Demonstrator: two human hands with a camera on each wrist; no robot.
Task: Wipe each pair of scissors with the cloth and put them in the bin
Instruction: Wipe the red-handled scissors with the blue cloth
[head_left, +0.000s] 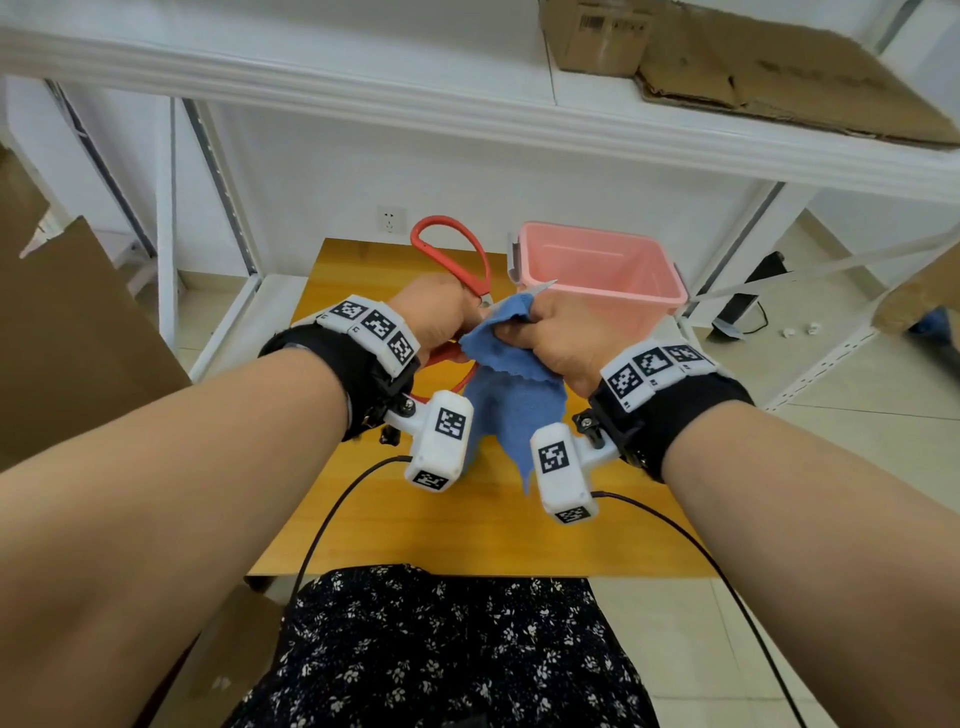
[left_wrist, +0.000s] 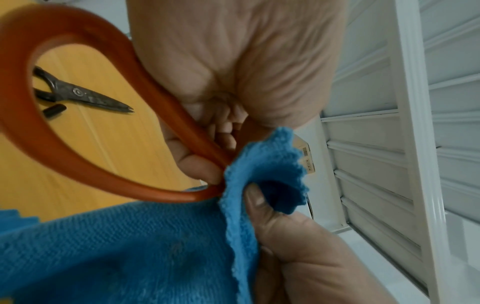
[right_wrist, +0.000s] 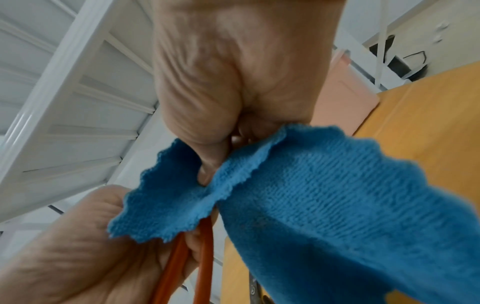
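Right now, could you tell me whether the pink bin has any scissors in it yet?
Empty as far as the head view shows: the pink bin shows only bare pink walls and floor. The red scissors are held above the table.

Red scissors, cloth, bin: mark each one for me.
red scissors (head_left: 470, 244): head view, on the raised handle loop.
cloth (head_left: 511, 415): head view, on the hanging part below the hands.
bin (head_left: 592, 236): head view, on the far rim.

Our forearms reach forward and converge toward 12 o'clock. Our left hand (head_left: 434, 317) curls round the scissors' (head_left: 457, 260) handle; our right hand (head_left: 563, 332), at its 3 o'clock, pinches the cloth (head_left: 511, 395), knuckles nearly touching.
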